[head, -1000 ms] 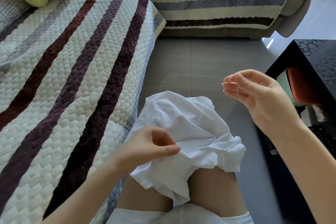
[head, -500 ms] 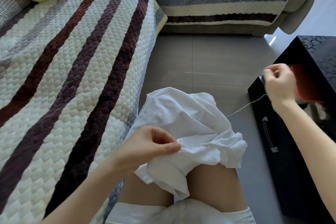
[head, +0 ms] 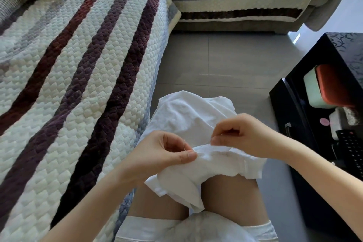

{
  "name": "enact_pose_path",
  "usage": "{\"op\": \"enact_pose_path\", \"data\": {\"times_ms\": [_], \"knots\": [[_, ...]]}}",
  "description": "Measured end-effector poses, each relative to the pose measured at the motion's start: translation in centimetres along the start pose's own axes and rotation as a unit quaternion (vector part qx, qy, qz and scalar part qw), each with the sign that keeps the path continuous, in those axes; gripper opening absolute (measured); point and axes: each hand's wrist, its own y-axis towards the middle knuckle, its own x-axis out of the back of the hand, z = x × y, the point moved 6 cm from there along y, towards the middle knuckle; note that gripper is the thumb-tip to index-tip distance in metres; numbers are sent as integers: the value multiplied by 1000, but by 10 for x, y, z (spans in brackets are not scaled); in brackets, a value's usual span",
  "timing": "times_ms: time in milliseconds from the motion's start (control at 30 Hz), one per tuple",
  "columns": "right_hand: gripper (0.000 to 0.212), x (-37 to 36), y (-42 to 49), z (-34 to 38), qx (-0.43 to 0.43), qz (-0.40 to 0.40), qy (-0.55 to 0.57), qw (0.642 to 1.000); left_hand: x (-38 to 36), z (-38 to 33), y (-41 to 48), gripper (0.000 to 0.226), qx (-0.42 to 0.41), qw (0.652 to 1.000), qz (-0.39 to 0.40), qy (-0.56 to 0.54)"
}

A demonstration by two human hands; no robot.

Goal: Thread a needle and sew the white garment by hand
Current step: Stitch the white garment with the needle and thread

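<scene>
The right hand (head: 243,135) has come back from the right edge of the frame, where it held the thread (head: 183,143) drawn out, to the white garment (head: 188,116) at lower centre. Its thumb and forefinger pinch something fine at the fold, probably the needle, too thin to see. Just to its left, the left hand (head: 161,153) pinches the same fold, thread looping slack beside it. That stitch looks pulled through; the next seems about to begin

white garment (head: 188,118), purple-striped cream sofa cover (head: 78,76), black table (head: 322,59)
</scene>
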Motion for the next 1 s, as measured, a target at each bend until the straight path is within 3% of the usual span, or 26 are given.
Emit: {"op": "enact_pose_path", "data": {"times_ms": [133, 233, 667, 733, 767, 833, 867, 900, 1000], "knots": [[28, 35, 0, 25, 68, -96, 187, 975, -2, 1, 2, 11, 1, 1000, 8, 23], [20, 58, 3, 39, 89, -165, 256, 948, -5, 1, 2, 10, 2, 999, 21, 29], [21, 94, 12, 47, 83, -408, 238, 877, -7, 3, -2, 7, -13, 998, 15, 60], [7, 84, 20, 35, 51, -389, 159, 906, -7, 5, -2, 7, -9, 999, 14, 49], [14, 75, 25, 29, 24, -361, 95, 927, -7, 6, -2, 7, -5, 999, 13, 38], [52, 53, 28, 16, -25, -285, -40, 957, -5, 8, -2, 7, 5, 1000, 14, 7], [57, 43, 25, 13, -27, -257, -82, 962, -4, 9, -2, 10, 10, 1000, 15, -9], [52, 31, 21, 14, -12, -228, -98, 969, -3, 10, -1, 14, 15, 1000, 16, -21], [8, 1, 6, 16, 31, -152, -58, 986, 1, 15, -1, 20, 26, 998, 16, -52]]}}
